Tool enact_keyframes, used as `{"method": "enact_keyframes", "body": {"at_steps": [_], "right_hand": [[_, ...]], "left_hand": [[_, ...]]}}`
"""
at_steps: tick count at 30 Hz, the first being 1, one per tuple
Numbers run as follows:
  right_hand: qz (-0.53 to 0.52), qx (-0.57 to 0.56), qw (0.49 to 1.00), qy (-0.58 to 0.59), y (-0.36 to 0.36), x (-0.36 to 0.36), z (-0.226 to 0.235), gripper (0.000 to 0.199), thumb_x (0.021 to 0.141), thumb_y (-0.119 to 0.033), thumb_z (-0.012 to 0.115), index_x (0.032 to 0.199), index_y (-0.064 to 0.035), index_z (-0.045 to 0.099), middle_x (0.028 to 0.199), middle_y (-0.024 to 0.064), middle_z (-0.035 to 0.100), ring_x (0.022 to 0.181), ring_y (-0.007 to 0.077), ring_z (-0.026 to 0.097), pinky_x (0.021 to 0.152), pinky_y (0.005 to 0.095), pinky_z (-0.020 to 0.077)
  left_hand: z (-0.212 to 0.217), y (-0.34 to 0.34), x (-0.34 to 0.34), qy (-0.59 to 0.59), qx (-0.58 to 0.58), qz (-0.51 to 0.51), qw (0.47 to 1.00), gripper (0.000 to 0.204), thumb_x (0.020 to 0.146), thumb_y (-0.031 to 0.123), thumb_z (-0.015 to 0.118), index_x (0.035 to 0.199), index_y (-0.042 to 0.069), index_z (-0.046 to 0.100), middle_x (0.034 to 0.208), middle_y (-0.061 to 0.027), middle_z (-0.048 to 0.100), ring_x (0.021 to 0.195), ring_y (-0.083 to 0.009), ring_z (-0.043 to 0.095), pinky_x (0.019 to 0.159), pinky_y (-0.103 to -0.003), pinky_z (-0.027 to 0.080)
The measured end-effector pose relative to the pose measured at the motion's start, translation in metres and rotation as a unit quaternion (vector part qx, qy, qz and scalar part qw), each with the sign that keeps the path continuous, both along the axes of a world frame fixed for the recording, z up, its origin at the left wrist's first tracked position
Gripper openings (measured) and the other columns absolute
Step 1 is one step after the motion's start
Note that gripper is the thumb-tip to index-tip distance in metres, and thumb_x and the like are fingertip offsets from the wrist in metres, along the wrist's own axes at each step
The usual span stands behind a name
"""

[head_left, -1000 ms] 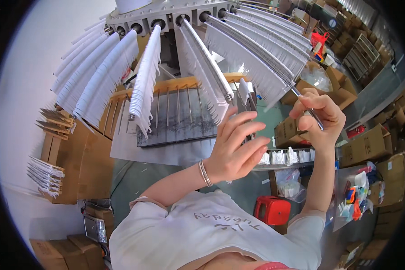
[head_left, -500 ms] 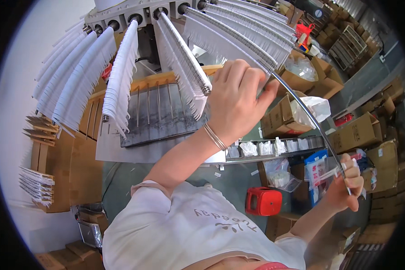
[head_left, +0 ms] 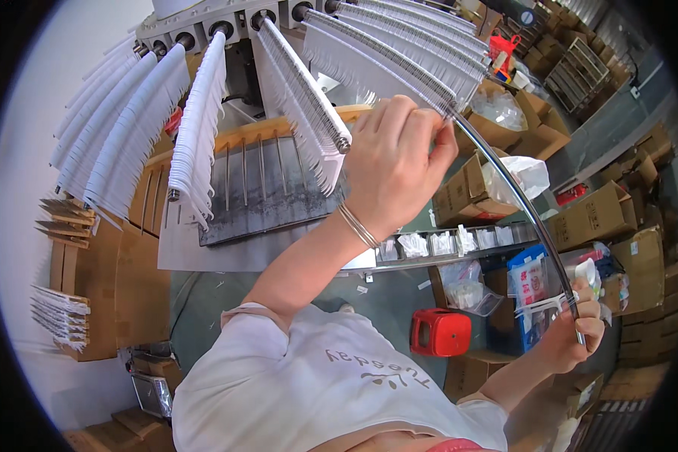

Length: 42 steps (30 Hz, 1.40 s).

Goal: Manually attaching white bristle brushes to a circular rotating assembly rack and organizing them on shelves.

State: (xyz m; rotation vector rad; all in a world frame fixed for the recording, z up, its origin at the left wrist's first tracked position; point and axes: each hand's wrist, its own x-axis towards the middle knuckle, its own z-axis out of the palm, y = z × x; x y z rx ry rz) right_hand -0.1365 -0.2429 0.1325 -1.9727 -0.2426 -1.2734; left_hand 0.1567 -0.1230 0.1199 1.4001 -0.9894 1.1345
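A long shiny metal rod (head_left: 520, 197) curves from the tip of one loaded spindle (head_left: 384, 56) down to the lower right. My left hand (head_left: 401, 162), wearing thin bangles, has its fingers closed at the upper joint, where rod and spindle meet. What exactly its fingertips pinch is partly hidden by the hand. Near the rod's lower end, my right hand (head_left: 569, 335) wraps its fingers around it. A few thin white strips (head_left: 546, 303) stick out to the left beside that hand. Many thin white pieces hang packed along the spindle.
More loaded spindles (head_left: 135, 139) fan out from a round machine head (head_left: 203, 26). Below sits a dark metal plate (head_left: 267, 196) beside a wooden bar with metal pins. A narrow tray (head_left: 437, 248) holds white pieces. A red stool (head_left: 441, 332) and cardboard boxes (head_left: 591, 218) stand around.
My right hand has moved slightly down and left at the rod's lower end. My left hand stays at the spindle tip, and the whole view has shifted slightly.
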Motion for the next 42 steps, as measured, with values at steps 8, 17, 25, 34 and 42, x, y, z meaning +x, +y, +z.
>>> {"method": "enact_keyframes", "body": {"at_steps": [8, 17, 25, 34, 42], "right_hand": [[-0.034, 0.132, 0.988, -0.067, -0.004, -0.013, -0.038, 0.024, 0.091, -0.030, 0.054, 0.094, -0.0071, 0.057, 0.082, 0.0054, 0.052, 0.072, 0.0183, 0.039, 0.077, 0.0416, 0.0300], [0.155, 0.461, 0.874, -0.030, -0.009, 0.019, -0.090, 0.028, 0.085, -0.022, 0.061, 0.101, -0.0012, 0.050, 0.085, 0.0055, 0.053, 0.074, 0.0158, 0.047, 0.072, 0.0272, 0.0371], [0.131, 0.497, 0.852, 0.098, 0.015, 0.097, -0.083, 0.066, 0.082, -0.017, 0.066, 0.135, 0.0015, 0.030, 0.104, 0.0129, 0.060, 0.093, 0.0195, 0.059, 0.083, 0.0339, 0.0458], [-0.180, -0.300, 0.926, 0.143, 0.103, 0.066, -0.082, 0.047, 0.074, -0.042, 0.071, 0.099, -0.0050, 0.057, 0.084, 0.0077, 0.049, 0.075, 0.0248, 0.051, 0.073, 0.0411, 0.0381], [-0.120, -0.009, 0.991, 0.064, 0.072, 0.066, -0.108, 0.030, 0.091, -0.024, 0.052, 0.084, 0.0030, 0.062, 0.083, 0.0137, 0.062, 0.074, 0.0267, 0.059, 0.074, 0.0401, 0.0386]], "left_hand": [[-0.019, 0.010, -0.052, -0.008, 0.068, -0.259, 0.963, 0.023, 0.071, 0.020, 0.076, 0.074, 0.010, 0.056, 0.068, -0.0037, 0.052, 0.058, -0.0213, 0.052, 0.048, -0.031, 0.040], [-0.083, 0.010, -0.055, 0.204, 0.270, -0.491, 0.803, 0.071, 0.067, 0.038, 0.081, 0.121, 0.005, 0.048, 0.110, -0.0121, 0.052, 0.102, -0.0283, 0.050, 0.087, -0.037, 0.041], [-0.075, -0.017, -0.078, 0.218, 0.205, -0.481, 0.824, 0.034, 0.090, 0.016, 0.057, 0.122, 0.004, 0.050, 0.110, -0.0113, 0.054, 0.098, -0.0267, 0.054, 0.084, -0.035, 0.044], [-0.092, -0.041, -0.042, 0.237, 0.143, -0.162, 0.947, 0.017, 0.091, 0.008, 0.053, 0.106, 0.007, 0.057, 0.082, -0.0131, 0.056, 0.068, -0.0275, 0.057, 0.059, -0.035, 0.046], [-0.123, -0.009, -0.033, 0.278, 0.110, -0.330, 0.896, 0.051, 0.083, 0.009, 0.062, 0.128, 0.001, 0.039, 0.115, -0.0161, 0.053, 0.090, -0.0248, 0.058, 0.081, -0.034, 0.047]]}}
